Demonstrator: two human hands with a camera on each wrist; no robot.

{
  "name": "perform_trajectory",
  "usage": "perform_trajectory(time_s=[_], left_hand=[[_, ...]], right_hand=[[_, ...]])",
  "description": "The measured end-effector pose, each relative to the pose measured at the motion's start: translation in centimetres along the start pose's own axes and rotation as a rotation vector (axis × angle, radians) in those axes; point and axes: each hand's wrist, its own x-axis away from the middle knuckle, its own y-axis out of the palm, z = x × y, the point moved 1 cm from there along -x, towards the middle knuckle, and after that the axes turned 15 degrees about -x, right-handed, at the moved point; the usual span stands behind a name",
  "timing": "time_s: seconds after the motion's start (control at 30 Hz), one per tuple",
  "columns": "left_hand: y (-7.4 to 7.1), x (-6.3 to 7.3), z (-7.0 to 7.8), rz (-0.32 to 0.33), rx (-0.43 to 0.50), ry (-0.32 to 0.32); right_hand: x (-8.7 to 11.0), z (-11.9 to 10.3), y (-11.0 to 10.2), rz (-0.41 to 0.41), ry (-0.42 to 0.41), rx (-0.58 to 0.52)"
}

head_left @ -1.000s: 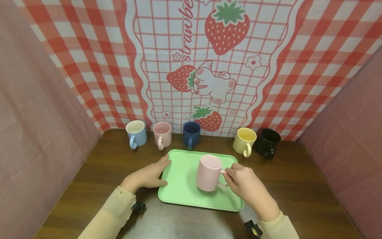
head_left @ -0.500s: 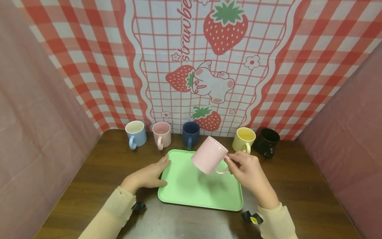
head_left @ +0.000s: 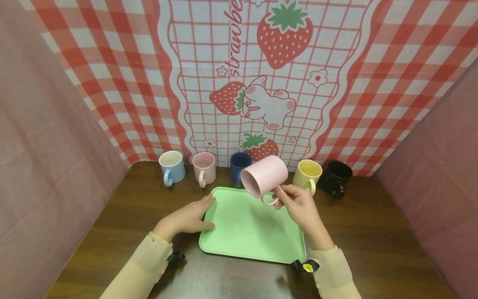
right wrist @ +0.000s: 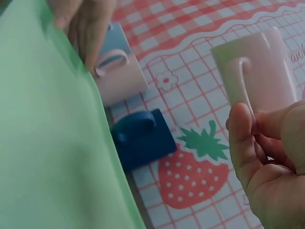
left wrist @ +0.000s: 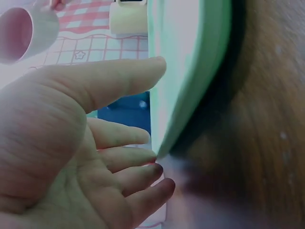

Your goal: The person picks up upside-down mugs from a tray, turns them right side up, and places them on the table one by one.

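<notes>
My right hand (head_left: 300, 205) pinches the handle of a pale pink mug (head_left: 267, 175) between thumb and fingers. The mug hangs in the air over the far part of a light green tray (head_left: 239, 232), tipped over with its mouth facing down and to the left. In the right wrist view the thumb and fingertips meet on the handle of this mug (right wrist: 264, 71). My left hand (head_left: 188, 216) rests at the tray's left edge with its fingers spread. The left wrist view shows the thumb over the rim and the other fingers extended along the tray's side.
Behind the tray, a light blue mug (head_left: 173, 168), another pink mug (head_left: 204, 168) and a dark blue mug (head_left: 236, 166) stand in a row. Farther right are a yellow mug (head_left: 304, 176) and a black mug (head_left: 336, 176). A checked strawberry cloth (head_left: 209, 54) hangs behind the wooden table (head_left: 373, 232).
The right hand has raised the pink mug higher above the tray and farther back. It has turned from upright to tipped over, mouth down and left. The left hand has stayed put.
</notes>
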Motion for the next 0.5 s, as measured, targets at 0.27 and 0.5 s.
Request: perform_trajectory(time_s=[0.27, 0.5], left_hand=[[-1.2, -0.6, 2.3, 0.236, -0.045, 0.101], [-2.5, -0.9, 5.8, 0.425, 0.047, 0.130]], right_hand=[[0.0, 1.3, 1.2, -0.053, 0.145, -0.284], [0.0, 2.1, 2.2, -0.064, 0.158, -0.395]])
